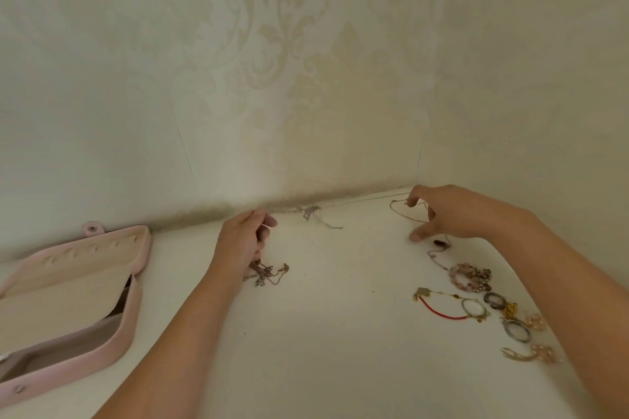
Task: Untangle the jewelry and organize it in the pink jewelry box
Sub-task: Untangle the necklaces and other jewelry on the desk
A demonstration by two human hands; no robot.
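Jewelry: most of it lies on the white table (340, 333); none of it can be seen in the box.
Thin chain (357, 201): pulled in a line between the two hands, close to the patterned wall (306, 78).
Knot (309, 211): a small lump on the thin chain, nearer the left hand, with a loose bit hanging off it.
Left hand (243, 241): fingers curled, pinching one end of the thin chain at the top.
Tangle (269, 272): a bunch of mixed-up chains just under the left hand, touching the table.
Right hand (449, 214): bent fingertips hold the other end of the thin chain; the thumb sticks out lower down, apart from them.
Gold loop (400, 214): a thin chain loop on the table under the right hand.
Pink jewelry box (112, 350): far left on the table, lid open, well apart from both hands.
Pink bead bracelet (466, 277): on the table, under the right arm.
Red cord bracelet (439, 311): just below the pink bead bracelet.
Ring earrings (495, 301): two grey rings, near the red cord bracelet.
Pink bead earrings (544, 352): near the right edge of the table, beside a gold hook (514, 355).
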